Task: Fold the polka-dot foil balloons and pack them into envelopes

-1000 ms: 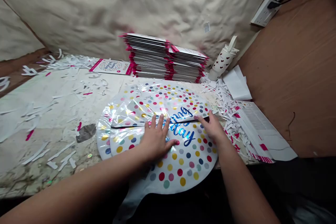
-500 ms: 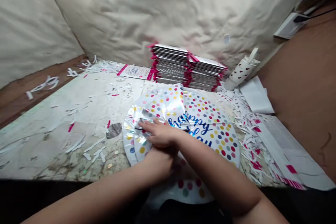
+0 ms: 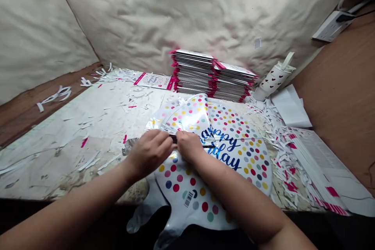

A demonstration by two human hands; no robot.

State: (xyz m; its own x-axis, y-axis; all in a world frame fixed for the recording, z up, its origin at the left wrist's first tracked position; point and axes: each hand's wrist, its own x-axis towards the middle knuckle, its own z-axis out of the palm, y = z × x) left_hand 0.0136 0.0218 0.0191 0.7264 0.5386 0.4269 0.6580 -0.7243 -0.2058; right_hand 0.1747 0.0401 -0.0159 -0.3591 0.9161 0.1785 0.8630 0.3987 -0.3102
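Observation:
Flat white foil balloons (image 3: pixel 202 199) with coloured dots and blue lettering lie on the table in front of me, partly folded and overlapping. A barcode and the foil tails show near the table's front edge, where they hang over it. Both hands meet at a fold on the left part of the foil. My left hand (image 3: pixel 150 150) is closed, its fingers pinching the folded edge. Right beside it, my right hand (image 3: pixel 189 144) is closed on the same fold. A dark strip shows between the fingertips; I cannot make out what it is.
Behind the balloons stand two stacks of pink-edged packets (image 3: pixel 193 72), with a single printed packet (image 3: pixel 154 81) to their left. At right are a heart-patterned tumbler (image 3: pixel 274 80), white paper (image 3: pixel 291 105), shredded strips and a pile of printed sleeves (image 3: pixel 328 168). A power strip (image 3: pixel 332 27) is on the side wall.
My hands were crossed, the right lying flat over the left on the foil. Now they are uncrossed, side by side, both pinching the fold. The barcode and foil tails have come into sight.

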